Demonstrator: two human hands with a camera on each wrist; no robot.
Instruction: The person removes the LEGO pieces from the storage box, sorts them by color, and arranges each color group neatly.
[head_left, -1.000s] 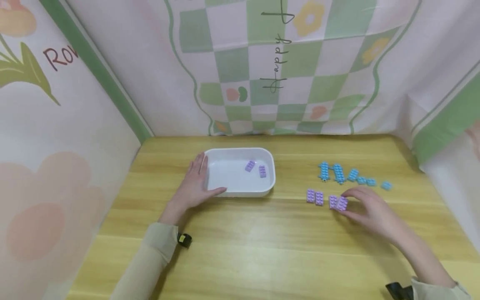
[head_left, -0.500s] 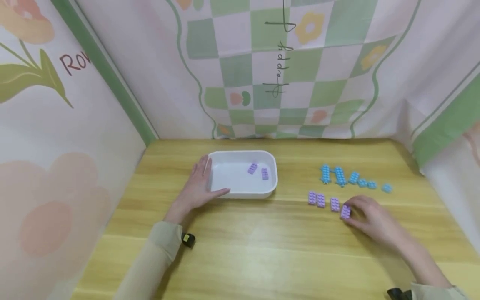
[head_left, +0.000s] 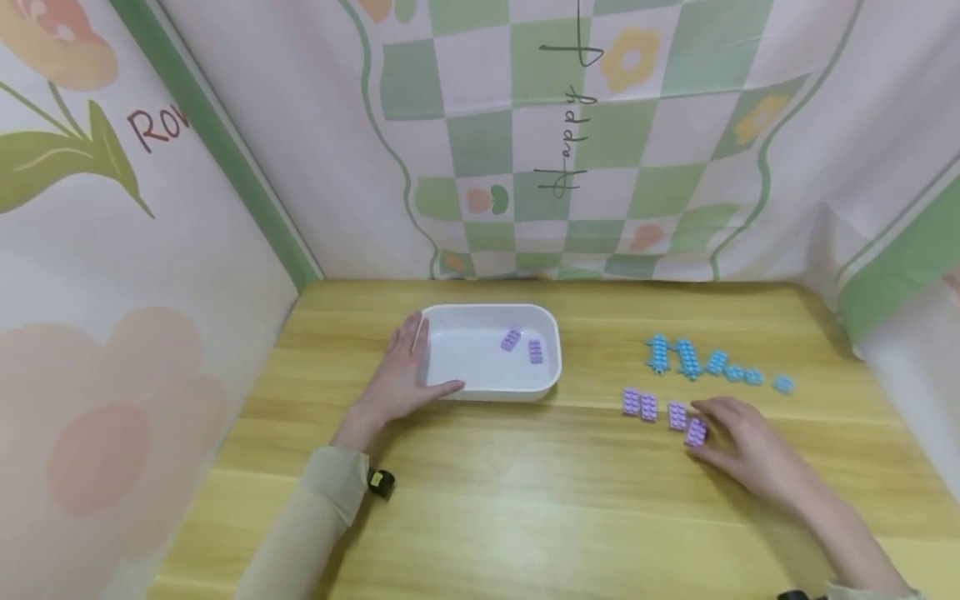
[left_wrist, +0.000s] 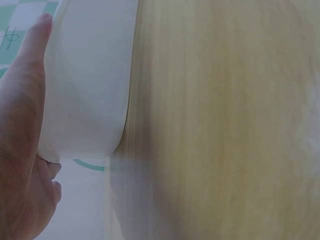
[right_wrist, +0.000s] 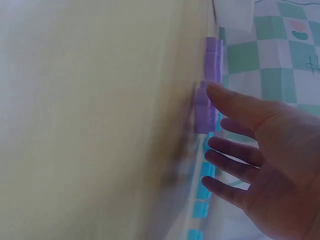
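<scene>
My left hand (head_left: 393, 375) rests on a white plastic tub (head_left: 491, 393), straight fingers along its left end and thumb along its front rim. Inside the tub lie two purple toy building bricks, one slanted (head_left: 511, 340) and one upright in view (head_left: 536, 352). My right hand (head_left: 750, 446) is around a purple building brick (head_left: 696, 432) on the table, thumb and forefinger spread at its near and far ends. In the right wrist view the thumb tip overlaps that brick (right_wrist: 203, 112) and the other fingers are spread apart. Another purple brick (head_left: 677, 416) lies just left of it.
Two more purple bricks (head_left: 640, 405) lie side by side further left. Behind them runs a row of several blue building pieces (head_left: 687, 358), ending in a small one (head_left: 783, 384) at the right. A patterned curtain (head_left: 570, 208) hangs along the wooden table's (head_left: 525, 492) back edge.
My right hand has shifted the rightmost purple brick away from its neighbour, toward me; its thumb and forefinger have since spread wider. The left hand stays on the tub. The head view has shifted slightly.
</scene>
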